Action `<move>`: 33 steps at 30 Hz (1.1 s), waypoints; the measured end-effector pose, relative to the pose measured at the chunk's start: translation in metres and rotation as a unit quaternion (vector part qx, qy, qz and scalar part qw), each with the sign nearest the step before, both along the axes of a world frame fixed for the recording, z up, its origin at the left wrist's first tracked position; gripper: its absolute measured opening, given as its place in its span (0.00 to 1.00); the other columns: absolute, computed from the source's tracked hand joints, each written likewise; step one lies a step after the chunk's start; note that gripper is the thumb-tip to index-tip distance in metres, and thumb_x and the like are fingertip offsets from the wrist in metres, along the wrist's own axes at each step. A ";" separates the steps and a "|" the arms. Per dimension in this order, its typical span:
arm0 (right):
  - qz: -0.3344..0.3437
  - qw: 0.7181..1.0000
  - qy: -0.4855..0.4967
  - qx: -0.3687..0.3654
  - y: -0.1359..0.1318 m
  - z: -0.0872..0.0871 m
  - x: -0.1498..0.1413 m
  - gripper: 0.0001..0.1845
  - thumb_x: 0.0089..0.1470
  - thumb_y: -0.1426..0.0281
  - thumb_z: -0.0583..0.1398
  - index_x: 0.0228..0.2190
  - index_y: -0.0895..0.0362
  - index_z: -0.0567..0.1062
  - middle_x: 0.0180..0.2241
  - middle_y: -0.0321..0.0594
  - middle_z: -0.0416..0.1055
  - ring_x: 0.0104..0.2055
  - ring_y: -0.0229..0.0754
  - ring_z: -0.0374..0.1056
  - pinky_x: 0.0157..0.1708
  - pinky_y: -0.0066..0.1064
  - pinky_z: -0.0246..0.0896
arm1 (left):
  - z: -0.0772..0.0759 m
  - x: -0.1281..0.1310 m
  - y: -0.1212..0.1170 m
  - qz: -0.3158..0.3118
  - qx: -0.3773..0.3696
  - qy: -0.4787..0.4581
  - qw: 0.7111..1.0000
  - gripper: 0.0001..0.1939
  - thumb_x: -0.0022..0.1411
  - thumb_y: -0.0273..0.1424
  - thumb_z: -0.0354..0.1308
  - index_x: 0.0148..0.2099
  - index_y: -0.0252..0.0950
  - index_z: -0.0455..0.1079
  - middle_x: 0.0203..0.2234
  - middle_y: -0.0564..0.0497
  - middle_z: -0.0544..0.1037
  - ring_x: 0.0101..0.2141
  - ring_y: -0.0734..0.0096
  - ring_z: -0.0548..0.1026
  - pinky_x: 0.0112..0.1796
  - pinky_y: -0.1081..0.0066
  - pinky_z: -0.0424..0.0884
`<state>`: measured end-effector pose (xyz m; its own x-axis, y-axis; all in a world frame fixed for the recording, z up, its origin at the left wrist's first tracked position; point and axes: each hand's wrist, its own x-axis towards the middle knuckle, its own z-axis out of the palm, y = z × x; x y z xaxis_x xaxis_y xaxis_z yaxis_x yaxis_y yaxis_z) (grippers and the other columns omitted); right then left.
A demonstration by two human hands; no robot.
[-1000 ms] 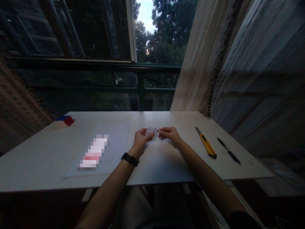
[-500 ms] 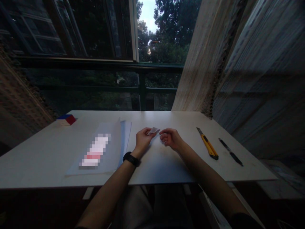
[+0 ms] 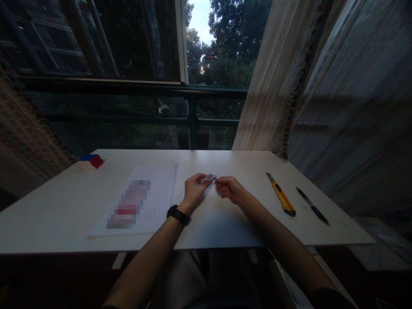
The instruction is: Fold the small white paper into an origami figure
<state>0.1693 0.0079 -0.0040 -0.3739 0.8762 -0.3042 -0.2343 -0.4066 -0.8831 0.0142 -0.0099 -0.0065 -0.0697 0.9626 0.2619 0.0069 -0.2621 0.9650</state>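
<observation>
Between the thumb and fingers of my left hand (image 3: 194, 189) is a small, pale, flat piece (image 3: 210, 177) that looks like folded paper. My right hand (image 3: 229, 189) has its thumb and forefinger pinched at the right tip of this piece, with the other fingers curled in. Whether the right fingertips grip the tip or only touch it is too small to make out. Both hands are just above the white table (image 3: 206, 234), near its middle. To their left lie white paper sheets (image 3: 161, 184), partly blurred out by a pixelated patch.
A yellow utility knife (image 3: 281, 195) with its blade out lies right of my hands, and a black pen (image 3: 313, 207) lies beyond it. At the far left corner sits a cube (image 3: 91, 161) with blue, red and white faces. Curtains (image 3: 264, 77) and a window stand behind the table.
My right thumb and forefinger have closed in on the tip of the pale piece, which has tilted flatter. The lifted right edge of the paper sheets has settled down.
</observation>
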 end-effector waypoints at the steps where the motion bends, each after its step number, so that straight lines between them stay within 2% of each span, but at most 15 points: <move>1: -0.001 1.000 0.001 0.019 0.001 -0.001 0.000 0.06 0.41 0.70 0.60 0.23 0.61 0.70 0.16 0.35 0.67 0.15 0.30 0.59 0.12 0.21 0.48 | 0.000 0.000 0.000 -0.003 -0.012 -0.013 1.000 0.11 0.40 0.29 0.67 0.30 0.33 0.73 0.27 0.49 0.78 0.31 0.68 0.75 0.33 0.73 0.68; 8: -0.019 0.988 -0.041 0.145 0.004 -0.009 -0.005 0.14 0.37 0.63 0.65 0.21 0.59 0.70 0.15 0.33 0.66 0.14 0.31 0.59 0.12 0.22 0.51 | 0.003 -0.002 -0.001 -0.045 -0.127 -0.173 0.976 0.20 0.33 0.26 0.70 0.32 0.30 0.68 0.25 0.49 0.76 0.24 0.72 0.74 0.30 0.71 0.71; 13: -0.016 0.975 -0.065 0.211 0.006 -0.011 -0.005 0.16 0.38 0.59 0.65 0.21 0.59 0.69 0.14 0.32 0.65 0.13 0.31 0.59 0.12 0.23 0.52 | 0.006 -0.003 -0.003 -0.059 -0.165 -0.214 0.961 0.20 0.34 0.22 0.69 0.32 0.30 0.67 0.24 0.49 0.76 0.25 0.74 0.73 0.29 0.73 0.71; 22: -0.013 0.942 -0.159 0.297 0.001 -0.005 -0.005 0.17 0.43 0.56 0.61 0.21 0.59 0.68 0.14 0.31 0.64 0.14 0.31 0.59 0.12 0.23 0.52 | 0.002 -0.005 -0.001 -0.090 -0.183 -0.238 0.950 0.18 0.36 0.20 0.68 0.32 0.30 0.67 0.26 0.49 0.76 0.26 0.73 0.75 0.30 0.74 0.73; 26: -0.020 0.927 -0.169 0.334 0.003 -0.008 -0.004 0.17 0.44 0.57 0.60 0.21 0.59 0.69 0.20 0.36 0.68 0.20 0.33 0.64 0.18 0.25 0.58 | 0.001 -0.006 -0.001 -0.107 -0.182 -0.239 0.948 0.18 0.37 0.21 0.68 0.33 0.29 0.67 0.28 0.47 0.76 0.27 0.71 0.76 0.32 0.73 0.73; 29: -0.032 0.919 -0.179 0.349 0.004 -0.009 -0.003 0.16 0.45 0.59 0.60 0.20 0.59 0.68 0.21 0.37 0.69 0.20 0.34 0.64 0.22 0.27 0.60 | 0.002 -0.005 -0.001 -0.121 -0.180 -0.230 0.949 0.17 0.37 0.24 0.69 0.32 0.28 0.68 0.28 0.46 0.76 0.27 0.71 0.75 0.31 0.73 0.73; 33: -0.026 0.906 -0.205 0.369 0.004 -0.011 -0.003 0.16 0.46 0.59 0.59 0.21 0.60 0.69 0.20 0.37 0.69 0.21 0.34 0.64 0.23 0.27 0.59 | 0.001 -0.003 0.000 -0.080 -0.176 -0.196 0.961 0.19 0.35 0.27 0.70 0.31 0.28 0.69 0.25 0.47 0.76 0.23 0.74 0.73 0.25 0.75 0.70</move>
